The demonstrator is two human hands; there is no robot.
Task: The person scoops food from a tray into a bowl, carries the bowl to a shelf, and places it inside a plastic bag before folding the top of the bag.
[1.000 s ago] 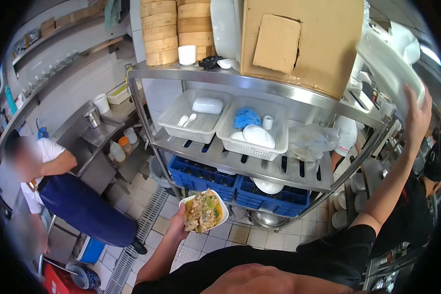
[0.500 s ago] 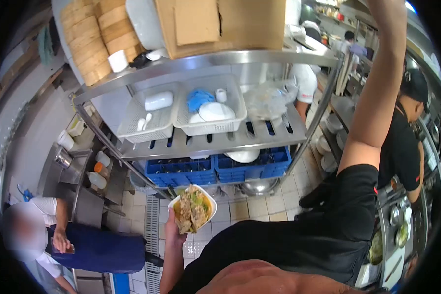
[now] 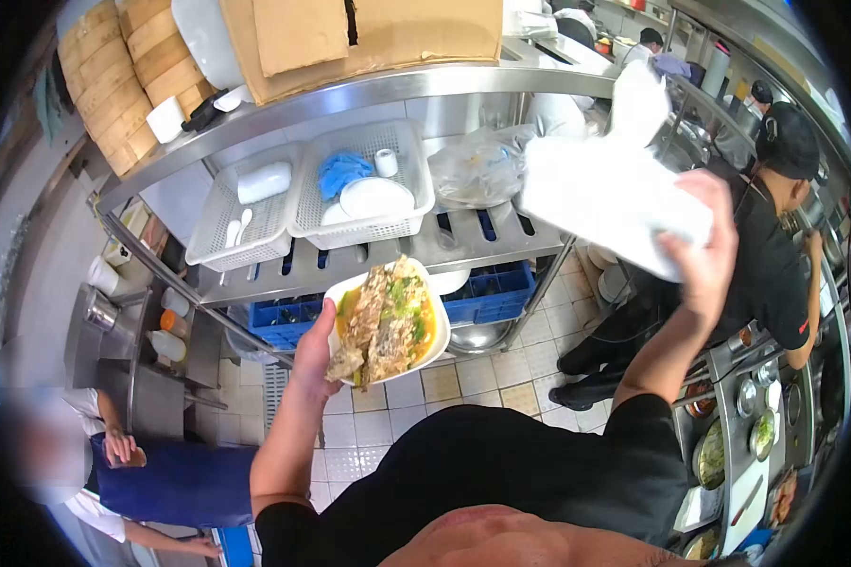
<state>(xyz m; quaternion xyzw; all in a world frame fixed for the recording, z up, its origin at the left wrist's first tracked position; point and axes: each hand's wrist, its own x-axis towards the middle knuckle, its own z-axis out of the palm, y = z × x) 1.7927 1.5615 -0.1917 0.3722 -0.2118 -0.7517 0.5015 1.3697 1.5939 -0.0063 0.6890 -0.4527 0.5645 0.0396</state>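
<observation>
Holding filled bowl [image 3: 435,352] and white container [image 3: 619,203]

Left hand [image 3: 310,364]: clamped on the bowl's left side, in front of the steel rack [image 3: 378,93]; we judge the bowl weighty, stiff, spillable, best cradled level.
Right hand [image 3: 707,246]: clamped on the container's right edge, in front of the rack's right end; we judge it light, smooth, best edge-gripped.

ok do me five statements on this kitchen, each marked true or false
1. The left hand holds a white bowl of food. True.
2. The right hand is empty. False: the right hand holds a blurred white item.
3. Two white spoons lie in a basket. True.
4. The cardboard box stands on the floor. False: the cardboard box is on the top shelf.
5. The other basket contains a crumpled blue item. True.
</observation>
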